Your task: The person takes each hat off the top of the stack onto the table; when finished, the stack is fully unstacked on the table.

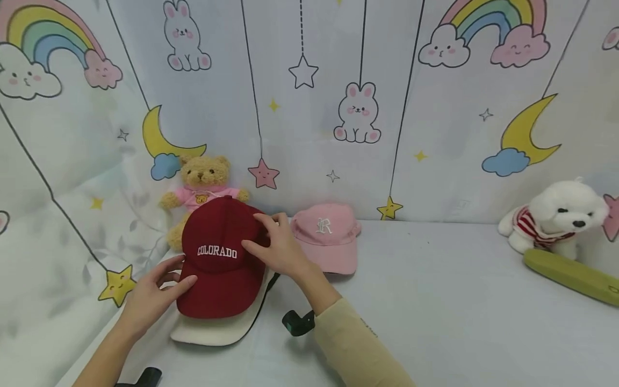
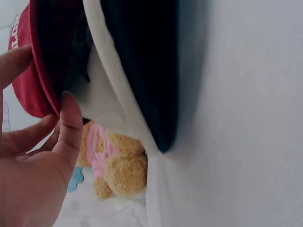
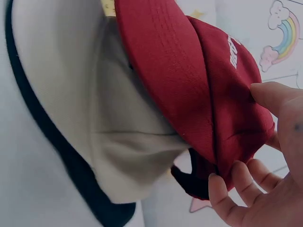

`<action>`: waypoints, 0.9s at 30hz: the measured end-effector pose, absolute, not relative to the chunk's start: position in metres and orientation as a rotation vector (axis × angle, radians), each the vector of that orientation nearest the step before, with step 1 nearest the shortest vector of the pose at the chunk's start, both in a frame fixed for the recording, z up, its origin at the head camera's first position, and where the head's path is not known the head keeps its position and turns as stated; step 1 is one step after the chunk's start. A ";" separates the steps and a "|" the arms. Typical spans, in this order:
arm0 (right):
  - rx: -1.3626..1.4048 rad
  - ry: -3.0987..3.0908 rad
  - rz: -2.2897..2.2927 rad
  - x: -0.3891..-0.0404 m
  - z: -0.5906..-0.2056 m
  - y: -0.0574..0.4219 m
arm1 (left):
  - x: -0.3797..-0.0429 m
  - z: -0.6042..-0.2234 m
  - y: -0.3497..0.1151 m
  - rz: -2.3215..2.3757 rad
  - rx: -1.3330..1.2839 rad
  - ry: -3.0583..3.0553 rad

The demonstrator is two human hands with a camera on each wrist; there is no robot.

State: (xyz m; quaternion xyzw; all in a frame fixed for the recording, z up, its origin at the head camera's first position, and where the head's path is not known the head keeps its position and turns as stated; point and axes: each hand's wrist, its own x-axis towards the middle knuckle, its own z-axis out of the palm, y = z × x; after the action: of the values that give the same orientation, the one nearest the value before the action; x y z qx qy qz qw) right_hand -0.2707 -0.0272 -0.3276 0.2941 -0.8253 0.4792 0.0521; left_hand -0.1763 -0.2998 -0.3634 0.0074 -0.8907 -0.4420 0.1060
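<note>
A dark red baseball cap (image 1: 217, 228) with white "COLORADO" lettering is held over a cream cap (image 1: 210, 333). Under the cream one, a dark cap (image 3: 54, 142) shows its brim edge in both wrist views. My left hand (image 1: 150, 293) pinches the red cap's side at the lower rim, thumb outside and a fingertip inside the edge. On the other side, my right hand (image 1: 280, 247) grips the crown, its thumb on the front panel and the fingers (image 3: 246, 184) bent around the back edge near the black strap. Daylight shows between the red and cream caps in the left wrist view.
Behind the caps sits a teddy bear (image 1: 208, 174) in a pink top. A pink cap (image 1: 333, 258) with a white letter lies just to the right. Far right are a white plush dog (image 1: 556, 209) and a long green object (image 1: 570, 275) on the white surface (image 1: 435, 322).
</note>
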 end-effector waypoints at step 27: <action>0.815 -2.404 1.417 -0.292 -0.289 0.059 | -0.216 -0.327 -0.218 -1.399 -0.186 -2.481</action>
State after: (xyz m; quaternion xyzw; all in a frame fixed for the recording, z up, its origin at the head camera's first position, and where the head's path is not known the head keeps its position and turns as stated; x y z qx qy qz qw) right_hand -0.2918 0.0587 -0.2891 0.2784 -0.8212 0.4842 0.1169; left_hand -0.2157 -0.2177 -0.3271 -0.0646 -0.8603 -0.4851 0.1430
